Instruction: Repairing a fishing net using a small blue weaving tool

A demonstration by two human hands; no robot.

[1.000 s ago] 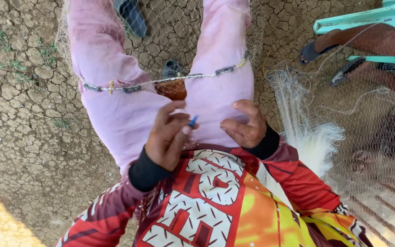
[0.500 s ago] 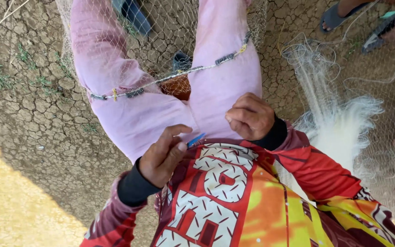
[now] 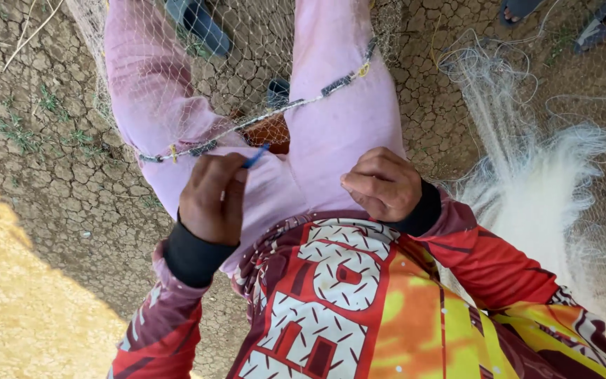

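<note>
Since half a second ago, the left hand [image 3: 212, 198] has risen toward 12 o'clock, pinching a slim blue plastic netting needle [image 3: 254, 156] just below the weighted cord [image 3: 261, 119] of the fine white mesh fishing net [image 3: 527, 196]. Right hand [image 3: 381, 184] clenched at 3 o'clock; contents indiscernible.

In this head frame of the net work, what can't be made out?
- Blue tool: only its tip shows; the left hand covers the rest.
- Right hand: a closed fist, whatever it grips is hidden.
- Net: cut off by the right edge.
- Sandals: cropped at the top.
</note>
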